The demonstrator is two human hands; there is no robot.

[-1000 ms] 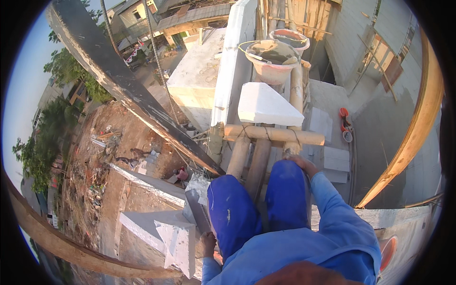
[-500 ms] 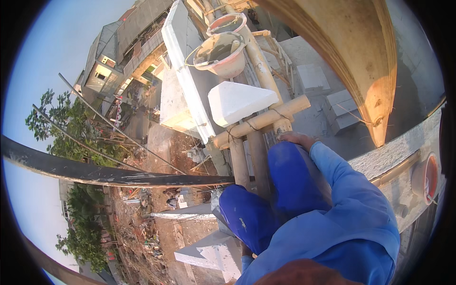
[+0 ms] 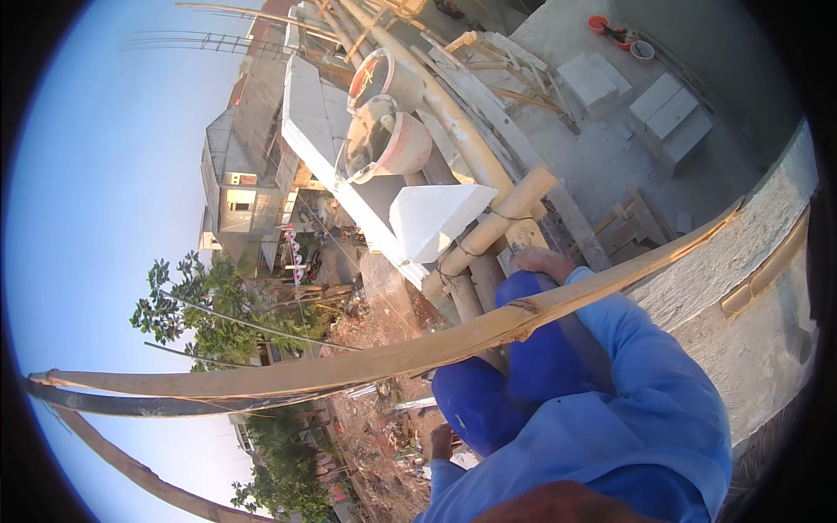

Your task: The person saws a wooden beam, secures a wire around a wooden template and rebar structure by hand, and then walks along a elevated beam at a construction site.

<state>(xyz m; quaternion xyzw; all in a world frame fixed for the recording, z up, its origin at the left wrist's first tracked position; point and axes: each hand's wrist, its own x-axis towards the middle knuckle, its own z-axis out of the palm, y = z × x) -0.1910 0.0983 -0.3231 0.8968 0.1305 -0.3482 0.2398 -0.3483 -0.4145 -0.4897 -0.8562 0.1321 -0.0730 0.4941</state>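
My right hand [image 3: 542,262] is closed over a thick bamboo pole [image 3: 523,232] beside my right knee. Just beyond it, a bamboo crosspiece [image 3: 497,228] is tied with dark cord. A white wedge-shaped block [image 3: 436,220] lies behind the crosspiece. Farther off, a mortar-stained bucket [image 3: 403,148] leans towards the left, next to a second bucket [image 3: 403,83]. My left hand [image 3: 442,442] hangs low beside my left thigh; its fingers are too small and shaded to make out. A long wooden plank [image 3: 392,350] crosses over my knees, between the camera and my legs.
A white panel edge [image 3: 349,187] runs along the left of the bamboo poles. Far below lies rubble-strewn ground [image 3: 384,292]. White blocks [image 3: 671,118] are stacked on the concrete floor at right. A rough wall top [image 3: 724,253] stands by my right arm.
The view has turned, and the plank has swung from the upper right to lie across my knees. My right hand stays on the bamboo pole. My left hand has come into fuller view.
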